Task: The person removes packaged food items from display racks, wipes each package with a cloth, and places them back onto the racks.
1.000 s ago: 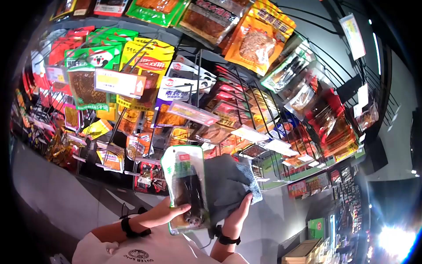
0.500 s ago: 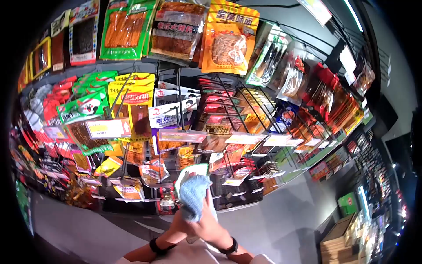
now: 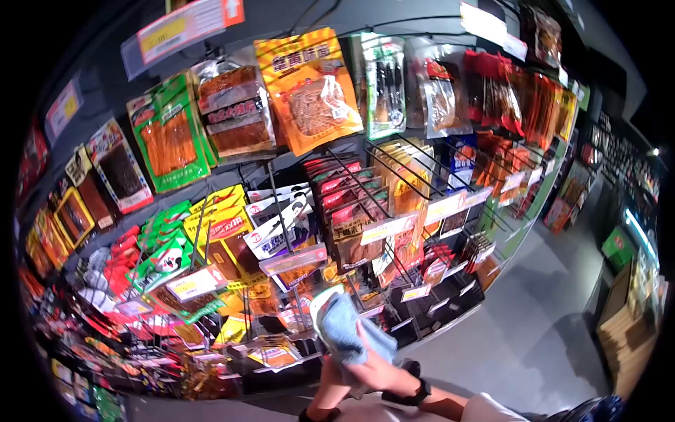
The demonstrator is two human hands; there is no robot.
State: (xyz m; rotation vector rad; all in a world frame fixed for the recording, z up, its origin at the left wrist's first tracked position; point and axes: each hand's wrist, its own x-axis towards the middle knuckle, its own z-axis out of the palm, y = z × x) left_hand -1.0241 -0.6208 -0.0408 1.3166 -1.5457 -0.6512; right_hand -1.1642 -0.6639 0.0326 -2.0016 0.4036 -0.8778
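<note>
My right hand (image 3: 374, 367) is closed on a light blue fluffy cloth (image 3: 346, 325), thumb lying along it. The cloth covers most of a white, green-edged package (image 3: 323, 304), whose upper edge shows behind it. My left hand (image 3: 333, 383) is below and to the left, up against the underside of the bundle; its fingers are mostly hidden behind cloth and package. Both wrists wear black bands. The bundle is in front of the lower shelf rows.
A rack of hanging snack bags fills the view, with an orange bag (image 3: 309, 91), a green bag (image 3: 172, 133) and a white-and-green pack (image 3: 384, 84) on top. Price tags (image 3: 388, 228) stick out on hooks. Grey floor (image 3: 520, 330) and cardboard boxes (image 3: 626, 327) are at the right.
The package was fully visible beside the dark grey side of the cloth; now the blue side covers it and my hands have come together. The view has swung, so the top row shows more.
</note>
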